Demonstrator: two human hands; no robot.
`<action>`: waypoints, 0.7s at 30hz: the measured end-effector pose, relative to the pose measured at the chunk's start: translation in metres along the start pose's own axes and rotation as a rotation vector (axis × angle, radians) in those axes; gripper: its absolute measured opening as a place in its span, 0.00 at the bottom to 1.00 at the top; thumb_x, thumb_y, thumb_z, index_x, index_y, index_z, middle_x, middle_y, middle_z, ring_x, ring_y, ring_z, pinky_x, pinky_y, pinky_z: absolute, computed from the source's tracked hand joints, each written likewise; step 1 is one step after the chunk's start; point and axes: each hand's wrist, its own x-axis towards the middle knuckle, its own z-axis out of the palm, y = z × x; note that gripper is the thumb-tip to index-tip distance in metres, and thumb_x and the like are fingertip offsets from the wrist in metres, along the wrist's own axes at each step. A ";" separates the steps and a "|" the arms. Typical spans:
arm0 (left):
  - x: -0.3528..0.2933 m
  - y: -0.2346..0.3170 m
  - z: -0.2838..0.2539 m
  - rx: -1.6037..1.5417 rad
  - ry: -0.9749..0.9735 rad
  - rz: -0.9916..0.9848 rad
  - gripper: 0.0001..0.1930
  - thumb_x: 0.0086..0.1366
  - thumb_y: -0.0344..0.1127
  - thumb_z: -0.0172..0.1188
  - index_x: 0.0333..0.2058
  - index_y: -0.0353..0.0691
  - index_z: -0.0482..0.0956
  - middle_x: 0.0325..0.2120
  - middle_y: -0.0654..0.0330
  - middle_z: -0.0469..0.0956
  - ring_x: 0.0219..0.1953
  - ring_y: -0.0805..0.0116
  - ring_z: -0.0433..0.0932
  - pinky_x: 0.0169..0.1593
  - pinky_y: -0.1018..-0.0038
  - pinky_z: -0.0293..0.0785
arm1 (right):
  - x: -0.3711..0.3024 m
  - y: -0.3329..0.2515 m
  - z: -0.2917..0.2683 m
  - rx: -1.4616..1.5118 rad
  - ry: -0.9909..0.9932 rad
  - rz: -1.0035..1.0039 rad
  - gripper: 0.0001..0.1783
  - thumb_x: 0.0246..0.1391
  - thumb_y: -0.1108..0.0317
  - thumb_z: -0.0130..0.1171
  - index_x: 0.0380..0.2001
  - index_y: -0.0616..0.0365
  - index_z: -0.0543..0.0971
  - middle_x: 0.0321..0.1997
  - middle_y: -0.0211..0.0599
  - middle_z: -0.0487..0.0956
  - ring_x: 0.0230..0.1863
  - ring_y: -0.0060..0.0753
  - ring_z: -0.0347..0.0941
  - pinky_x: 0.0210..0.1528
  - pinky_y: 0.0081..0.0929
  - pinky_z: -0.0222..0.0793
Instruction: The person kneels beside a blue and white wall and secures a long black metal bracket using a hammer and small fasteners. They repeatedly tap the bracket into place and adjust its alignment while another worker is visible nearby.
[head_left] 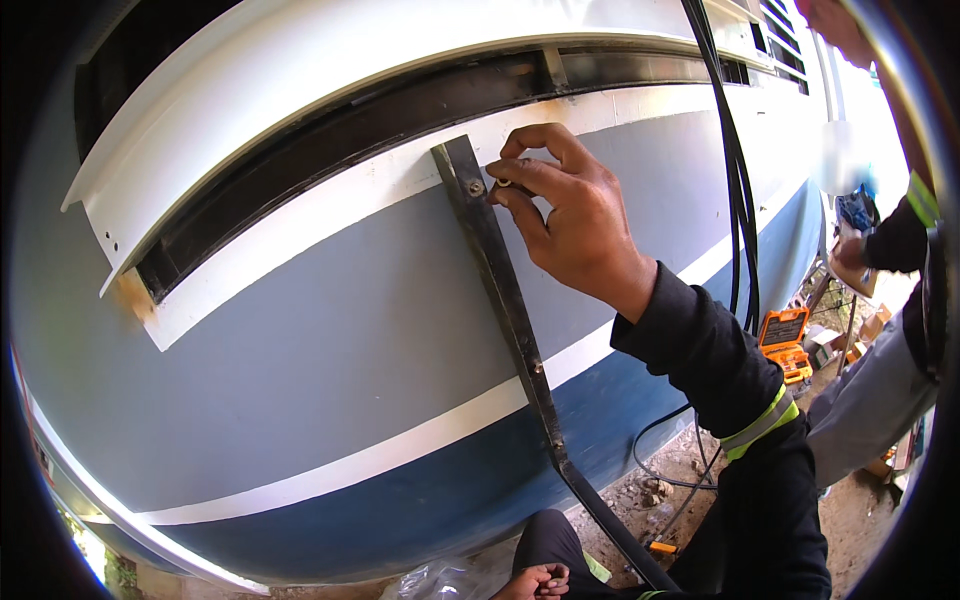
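My right hand (580,215) is raised beside the upper end of a black metal bar (497,265). Thumb and fingertips pinch a small ring-shaped metal piece (503,183), a nut or washer. Just left of the fingertips, a bolt (476,187) protrudes from the bar's top. Farther down the same bar, a second bolt (538,367) shows. The bar runs down along the painted wall (330,330) and bends toward the ground. Low in the picture, my left hand (540,582) is near my knee with its fingers curled together; what they hold, if anything, is hidden.
Black cables (735,190) hang right of my hand and loop onto the ground. An orange toolbox (787,345) lies open at the right. Another person's grey-trousered leg (870,420) is close by. Clear plastic (440,580) lies at the wall's foot; a white ledge (300,90) juts out above.
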 end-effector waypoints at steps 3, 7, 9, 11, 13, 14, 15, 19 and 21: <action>-0.009 0.004 0.017 0.037 0.015 -0.029 0.03 0.59 0.30 0.48 0.31 0.42 0.71 0.19 0.69 0.61 0.19 0.79 0.57 0.23 0.78 0.56 | 0.002 0.002 0.003 0.016 -0.023 -0.007 0.09 0.57 0.78 0.70 0.42 0.61 0.89 0.48 0.43 0.85 0.38 0.42 0.88 0.42 0.34 0.86; 0.003 -0.004 -0.012 0.027 -0.002 0.005 0.03 0.58 0.29 0.49 0.31 0.42 0.71 0.18 0.69 0.60 0.18 0.78 0.57 0.22 0.77 0.56 | 0.005 0.009 0.005 0.029 -0.078 -0.014 0.09 0.58 0.79 0.69 0.42 0.60 0.90 0.47 0.44 0.86 0.39 0.44 0.88 0.44 0.35 0.86; 0.021 -0.005 -0.046 0.060 -0.177 -0.020 0.04 0.57 0.29 0.50 0.31 0.42 0.71 0.18 0.69 0.61 0.18 0.78 0.57 0.21 0.77 0.56 | 0.005 0.011 0.010 0.052 -0.061 -0.008 0.08 0.57 0.78 0.69 0.41 0.60 0.89 0.46 0.44 0.87 0.39 0.45 0.87 0.43 0.35 0.86; 0.037 -0.009 -0.075 0.070 -0.273 -0.037 0.04 0.56 0.29 0.51 0.32 0.42 0.72 0.18 0.69 0.61 0.18 0.78 0.57 0.21 0.77 0.56 | 0.004 0.011 0.015 0.066 -0.021 0.004 0.08 0.55 0.78 0.71 0.39 0.61 0.89 0.44 0.43 0.87 0.38 0.44 0.87 0.41 0.34 0.85; 0.045 -0.010 -0.090 0.059 -0.293 -0.047 0.05 0.55 0.29 0.53 0.32 0.41 0.72 0.18 0.69 0.62 0.18 0.77 0.58 0.20 0.77 0.57 | 0.004 0.011 0.020 0.037 0.019 -0.049 0.08 0.55 0.78 0.71 0.39 0.61 0.89 0.44 0.43 0.87 0.37 0.44 0.87 0.41 0.34 0.85; 0.046 -0.010 -0.092 0.066 -0.314 -0.037 0.06 0.54 0.30 0.54 0.33 0.41 0.73 0.18 0.69 0.62 0.18 0.77 0.58 0.20 0.77 0.58 | 0.004 0.011 0.021 0.021 0.038 -0.078 0.08 0.54 0.78 0.72 0.39 0.61 0.89 0.43 0.43 0.87 0.37 0.43 0.87 0.40 0.34 0.85; 0.045 -0.009 -0.090 0.073 -0.336 -0.027 0.07 0.54 0.30 0.54 0.33 0.41 0.73 0.19 0.68 0.63 0.18 0.77 0.59 0.20 0.77 0.58 | 0.003 0.011 0.022 0.019 0.034 -0.072 0.08 0.54 0.78 0.72 0.38 0.61 0.89 0.43 0.43 0.86 0.37 0.43 0.87 0.40 0.34 0.85; 0.025 -0.007 -0.059 -0.002 -0.141 -0.055 0.10 0.54 0.31 0.57 0.36 0.41 0.76 0.20 0.68 0.66 0.19 0.77 0.61 0.21 0.77 0.60 | 0.003 0.012 0.020 0.056 0.013 -0.010 0.06 0.54 0.78 0.72 0.36 0.60 0.90 0.39 0.41 0.86 0.34 0.42 0.86 0.39 0.34 0.84; 0.019 -0.004 -0.044 0.056 -0.224 -0.003 0.11 0.54 0.32 0.58 0.38 0.40 0.77 0.20 0.67 0.66 0.19 0.77 0.62 0.21 0.77 0.60 | 0.004 0.012 0.019 0.094 0.000 0.022 0.05 0.52 0.77 0.72 0.34 0.61 0.90 0.36 0.40 0.85 0.33 0.42 0.85 0.38 0.33 0.83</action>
